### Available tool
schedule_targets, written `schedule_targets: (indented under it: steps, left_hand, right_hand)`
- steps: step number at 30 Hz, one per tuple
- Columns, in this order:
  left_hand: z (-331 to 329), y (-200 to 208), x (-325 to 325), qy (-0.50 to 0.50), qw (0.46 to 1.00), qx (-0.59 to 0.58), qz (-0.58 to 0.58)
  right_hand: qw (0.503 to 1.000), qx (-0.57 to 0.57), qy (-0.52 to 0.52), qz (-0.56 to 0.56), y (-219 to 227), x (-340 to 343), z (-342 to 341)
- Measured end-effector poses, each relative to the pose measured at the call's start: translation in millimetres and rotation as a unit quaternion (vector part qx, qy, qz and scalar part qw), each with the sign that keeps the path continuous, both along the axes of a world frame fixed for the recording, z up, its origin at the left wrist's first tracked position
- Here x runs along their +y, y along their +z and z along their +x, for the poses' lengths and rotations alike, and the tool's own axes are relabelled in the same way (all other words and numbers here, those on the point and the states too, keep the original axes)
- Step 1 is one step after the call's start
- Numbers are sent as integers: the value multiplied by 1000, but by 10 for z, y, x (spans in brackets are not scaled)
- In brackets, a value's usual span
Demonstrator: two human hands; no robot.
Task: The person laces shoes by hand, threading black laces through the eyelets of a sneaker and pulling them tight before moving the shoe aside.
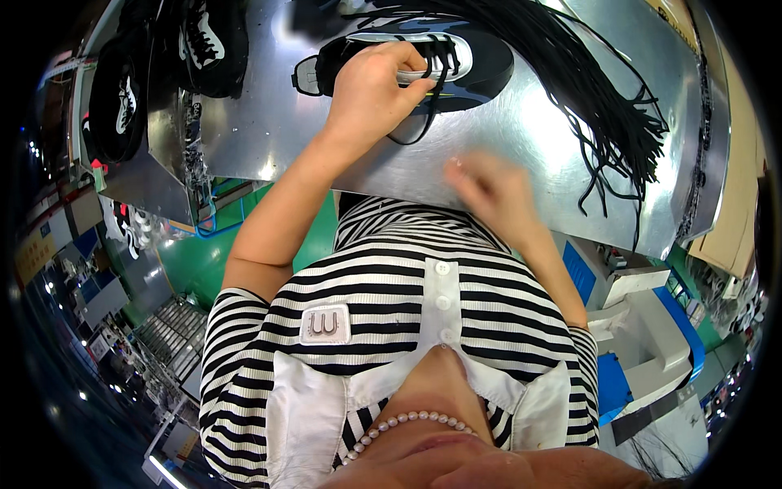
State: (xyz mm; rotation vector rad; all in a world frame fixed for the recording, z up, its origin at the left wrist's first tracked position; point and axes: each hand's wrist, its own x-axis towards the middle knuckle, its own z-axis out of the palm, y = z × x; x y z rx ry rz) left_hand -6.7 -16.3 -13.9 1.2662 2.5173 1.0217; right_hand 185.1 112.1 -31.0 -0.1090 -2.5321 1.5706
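A black and dark-blue shoe (489, 69) lies on its side on the metal tabletop, with its toe toward the right. Black lace crosses its pale tongue area, and a loose loop of shoelace (430, 122) hangs over the near side. My left hand (371, 94) is over the shoe's opening, thumb and fingers closed in a pinch at the lacing; the fingertips partly hide what they grip. Nearer to me, my right hand (495, 191) is off the shoe by the table's front edge. Motion smears its fingers, so anything in them cannot be made out.
A thick bundle of black laces (586, 90) spreads over the table's right part, its ends hanging near the front edge. More black shoes (208, 49) stand at the left, one on a lower metal surface (155, 175). Grey-and-blue equipment (643, 342) stands at right below the table.
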Motion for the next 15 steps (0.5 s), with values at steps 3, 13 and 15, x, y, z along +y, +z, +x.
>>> schedule_targets:
  steps: [3, 13, 15]
  left_hand:
    - [104, 88, 14, -17, 998, -3, 55]
    - [168, 436, -36, -19, 990, 123, 65]
    - [131, 297, -69, -38, 994, 102, 26]
  right_hand:
    - [960, -52, -193, -196, 34, 160, -358]
    - [953, -119, 11, -278, 40, 40, -196]
    - [981, -64, 71, -171, 0, 9, -105]
